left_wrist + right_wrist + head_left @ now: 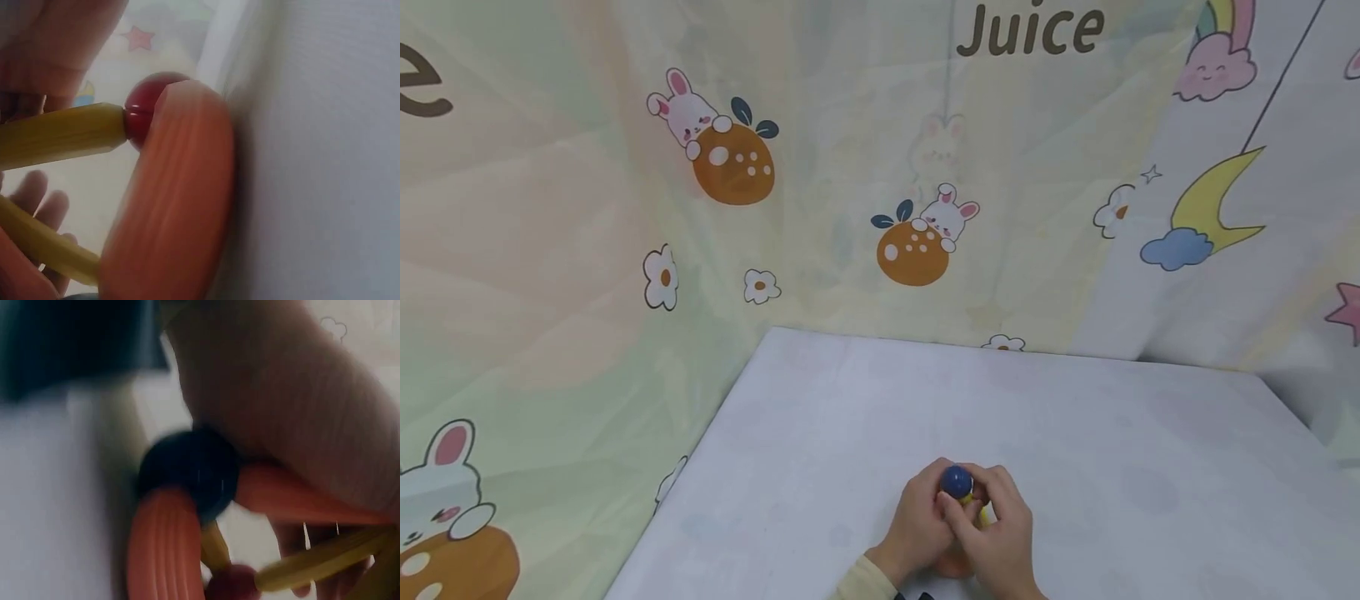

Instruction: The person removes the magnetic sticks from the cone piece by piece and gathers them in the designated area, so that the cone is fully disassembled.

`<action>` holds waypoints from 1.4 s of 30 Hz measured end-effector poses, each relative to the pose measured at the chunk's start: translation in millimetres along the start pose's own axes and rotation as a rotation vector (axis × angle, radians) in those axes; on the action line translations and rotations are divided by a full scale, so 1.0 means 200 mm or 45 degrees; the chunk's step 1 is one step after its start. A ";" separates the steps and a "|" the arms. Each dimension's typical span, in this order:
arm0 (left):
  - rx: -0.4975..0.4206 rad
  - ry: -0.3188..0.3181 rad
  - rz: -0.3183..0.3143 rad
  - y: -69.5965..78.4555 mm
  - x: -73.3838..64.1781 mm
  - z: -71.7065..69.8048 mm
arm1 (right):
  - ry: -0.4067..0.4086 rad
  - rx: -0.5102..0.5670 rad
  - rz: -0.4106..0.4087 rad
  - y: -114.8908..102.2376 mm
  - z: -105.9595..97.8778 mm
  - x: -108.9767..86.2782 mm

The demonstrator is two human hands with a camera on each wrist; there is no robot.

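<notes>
A ball-and-rod building toy stands between my hands near the table's front. Its top is a blue ball (957, 482), with yellow rods (983, 517) below and an orange curved piece (953, 565) lower down. My left hand (916, 523) grips the toy from the left, and my right hand (1003, 533) pinches it just under the blue ball. The left wrist view shows a red ball (139, 112) joining a yellow rod (69, 132) and an orange curved piece (175, 200). A lower, dark blue ball (190, 472) appears in the right wrist view. Fingers hide much of the frame.
The white tabletop (850, 400) spreads around the hands. A printed cloth (820, 150) with rabbits and fruit hangs behind and to the left of it. A cream sleeve (865, 579) covers the left forearm.
</notes>
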State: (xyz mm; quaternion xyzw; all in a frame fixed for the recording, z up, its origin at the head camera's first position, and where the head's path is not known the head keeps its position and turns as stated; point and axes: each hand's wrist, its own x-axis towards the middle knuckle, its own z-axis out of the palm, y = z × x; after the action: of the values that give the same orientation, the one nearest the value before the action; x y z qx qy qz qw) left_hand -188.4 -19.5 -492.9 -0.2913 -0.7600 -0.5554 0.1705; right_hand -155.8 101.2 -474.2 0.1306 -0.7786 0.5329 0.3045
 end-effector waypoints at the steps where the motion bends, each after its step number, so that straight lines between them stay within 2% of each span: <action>1: -0.014 -0.006 -0.019 0.00 0.00 0.00 | 0.012 0.030 0.042 -0.01 0.00 0.00; 6: -0.046 0.017 -0.104 0.01 0.00 -0.02 | 0.102 0.120 0.325 -0.04 0.00 0.03; 10: -0.035 0.102 -0.179 -0.03 0.00 -0.03 | 0.047 0.139 0.507 -0.03 0.00 0.06; 13: -0.045 0.181 -0.319 -0.06 0.00 -0.05 | -0.001 0.132 0.621 0.01 0.01 0.08; 17: -0.100 0.280 -0.547 -0.10 0.02 -0.07 | -0.021 -0.014 0.721 0.09 0.02 0.08; 20: -0.122 0.333 -0.648 -0.11 0.02 -0.08 | -0.020 -0.118 0.743 0.16 0.02 0.09; 25: -0.144 0.373 -0.723 -0.13 0.02 -0.10 | -0.043 -0.182 0.766 0.26 0.00 0.13; 28: -0.151 0.378 -0.735 -0.14 0.02 -0.10 | -0.125 -0.241 0.766 0.32 -0.01 0.19; 36: -0.191 0.367 -0.751 -0.13 0.02 -0.09 | -0.308 -0.383 0.685 0.52 -0.03 0.40; 42: -0.197 0.374 -0.773 -0.13 0.02 -0.08 | -0.396 -0.497 0.642 0.58 -0.04 0.46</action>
State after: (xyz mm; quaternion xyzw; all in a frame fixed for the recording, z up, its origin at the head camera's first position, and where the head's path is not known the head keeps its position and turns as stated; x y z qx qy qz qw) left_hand -208.1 -38.9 -504.6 0.0190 -0.7350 -0.6728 0.0824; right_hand -286.0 164.7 -502.6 -0.0468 -0.9106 0.4061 0.0605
